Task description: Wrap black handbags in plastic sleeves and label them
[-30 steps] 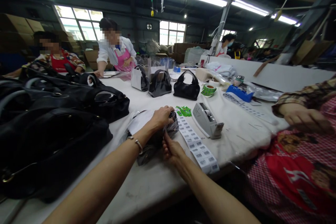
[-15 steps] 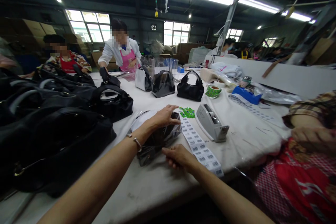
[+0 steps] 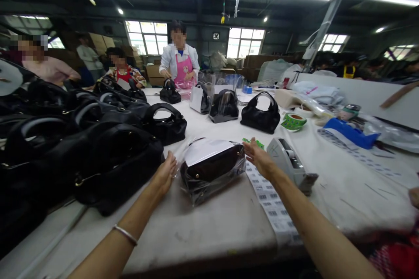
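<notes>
In front of me a black handbag (image 3: 216, 163) lies on its side inside a clear plastic bag, with a white sheet (image 3: 207, 150) along its top. My left hand (image 3: 166, 170) is beside the bag's left end, fingers stretched out and holding nothing. At the opposite end my right hand (image 3: 258, 157) is held open, close to the plastic; whether it touches cannot be made out. Under my right forearm runs a strip of barcode labels (image 3: 268, 198). A grey tape dispenser (image 3: 293, 163) stands just right of that hand, and green stickers (image 3: 253, 143) lie behind it.
Many black handbags (image 3: 108, 157) are piled on the left. Another black handbag (image 3: 261, 113) stands farther back, near a green tape roll (image 3: 293, 121) and clear-wrapped bags (image 3: 224, 104). A blue dispenser (image 3: 352, 133) is at right. A co-worker in a pink apron (image 3: 183, 67) stands across the table.
Both hands have come off the wrapped handbag and moved apart to its two ends. The handbag has been turned, its base now facing me. The view has swung left.
</notes>
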A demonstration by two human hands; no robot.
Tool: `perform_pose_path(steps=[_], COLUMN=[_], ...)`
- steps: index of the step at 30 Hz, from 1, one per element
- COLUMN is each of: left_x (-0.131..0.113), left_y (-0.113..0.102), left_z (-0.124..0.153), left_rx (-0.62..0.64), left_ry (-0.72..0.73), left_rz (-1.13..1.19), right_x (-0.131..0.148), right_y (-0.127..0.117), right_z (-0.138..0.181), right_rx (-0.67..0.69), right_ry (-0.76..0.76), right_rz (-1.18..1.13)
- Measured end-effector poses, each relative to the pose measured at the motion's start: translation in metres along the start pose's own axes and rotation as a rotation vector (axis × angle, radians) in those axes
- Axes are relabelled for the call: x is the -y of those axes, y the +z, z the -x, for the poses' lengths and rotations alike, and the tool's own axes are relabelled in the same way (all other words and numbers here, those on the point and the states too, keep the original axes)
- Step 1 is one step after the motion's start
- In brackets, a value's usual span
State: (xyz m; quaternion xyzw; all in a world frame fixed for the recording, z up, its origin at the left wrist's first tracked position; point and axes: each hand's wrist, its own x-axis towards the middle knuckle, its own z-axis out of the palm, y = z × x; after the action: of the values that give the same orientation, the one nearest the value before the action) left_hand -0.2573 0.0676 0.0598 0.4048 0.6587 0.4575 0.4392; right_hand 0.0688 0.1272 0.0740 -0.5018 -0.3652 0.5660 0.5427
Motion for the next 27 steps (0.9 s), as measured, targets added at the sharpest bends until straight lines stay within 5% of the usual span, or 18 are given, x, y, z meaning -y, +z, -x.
perform_pose_path(steps=[5,12,19,23,27], left_x=[-0.008,-0.015,0.025,0.056,0.056], left_y=[0.004,-0.012,-0.018,0.000,0.029], left_z=[0.001,0.028,0.050,0.063,0.086], left_rx=[0.126,0.298,0.192,0.312,0.241], left_ry=[0.031,0.447,0.344,0.326,0.312], left_rz=[0.142,0.326,0.445,0.327,0.231], right_x=[-0.006,-0.025,-0.037,-0.032,-0.035], right_y=[0.008,-0.035,-0.067,-0.052,-0.027], right_z=[0.023,0.054,0.077,0.092,0.101], right_rx=[0.104,0.042,-0.048,0.160,0.271], right_ry=[0.033,-0.020,-0.112,-0.057,0.045], right_rz=[-0.036,-0.283,-0.269,-0.240,-0.274])
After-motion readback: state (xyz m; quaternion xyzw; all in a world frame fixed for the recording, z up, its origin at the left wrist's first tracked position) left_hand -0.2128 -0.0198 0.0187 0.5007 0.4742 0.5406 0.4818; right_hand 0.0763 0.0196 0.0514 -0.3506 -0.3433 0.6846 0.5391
